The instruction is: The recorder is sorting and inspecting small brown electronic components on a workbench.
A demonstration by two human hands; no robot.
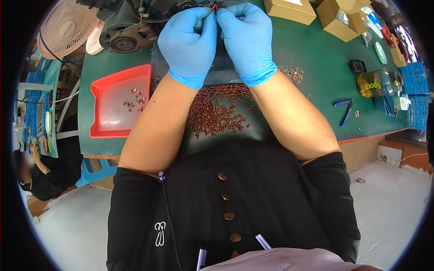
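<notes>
At the top centre of the frame you are holding both gloved hands close together, knuckles nearly touching, over a dark mat (226, 131) that is lying on the green worktop (316, 77). Your left hand (189, 43) is curling its fingers (202, 16) tightly inward, and your right hand (246, 40) is doing the same, its fingers (230, 13) pinching toward the left ones. Between the two sets of fingertips a small reddish-brown part (216, 7) is showing, and both hands are gripping it, though it is too small to make out its shape. Below your wrists, in the middle of the frame, a heap of small red-brown pieces (219, 110) is lying spread across the mat between your forearms. To the left of the frame a red tray (101, 131) is sitting on the worktop with a few of the same pieces (134, 98) scattered inside it. At right centre, blue-handled pliers (346, 108) are lying well apart from your hands, and a yellow bottle (377, 83) is lying on its side beyond them. Cardboard boxes (337, 18) are standing at the upper right, and a pink fan (67, 27) is showing at the upper left.
</notes>
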